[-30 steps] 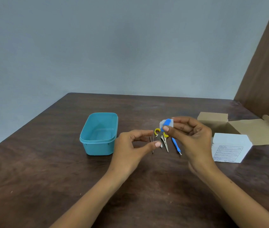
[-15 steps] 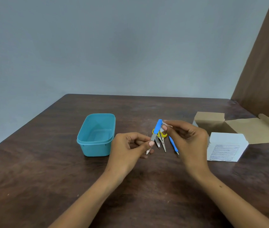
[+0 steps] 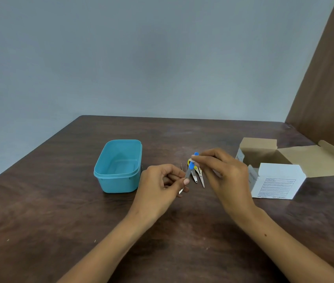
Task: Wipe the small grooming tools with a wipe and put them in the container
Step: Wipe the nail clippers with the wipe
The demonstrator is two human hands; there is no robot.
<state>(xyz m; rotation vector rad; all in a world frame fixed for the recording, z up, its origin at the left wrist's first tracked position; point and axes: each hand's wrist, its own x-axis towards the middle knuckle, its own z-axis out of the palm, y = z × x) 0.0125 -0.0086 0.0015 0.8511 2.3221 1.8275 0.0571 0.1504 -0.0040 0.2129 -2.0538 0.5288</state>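
Blue-handled tool (image 3: 190, 167) hung above the table (image 3: 60, 201), right of the empty teal container (image 3: 119, 166), its metal end pinched in the left hand (image 3: 162, 183). It could have slipped from that light pinch as the right hand (image 3: 221, 172), fingers clenched on its blue handle, rubbed; any wipe there was hidden.

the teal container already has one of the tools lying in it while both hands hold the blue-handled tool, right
Not quite. The head view shows the teal container holding no tools. The rest stands: the left hand and right hand both hold the blue-handled tool.
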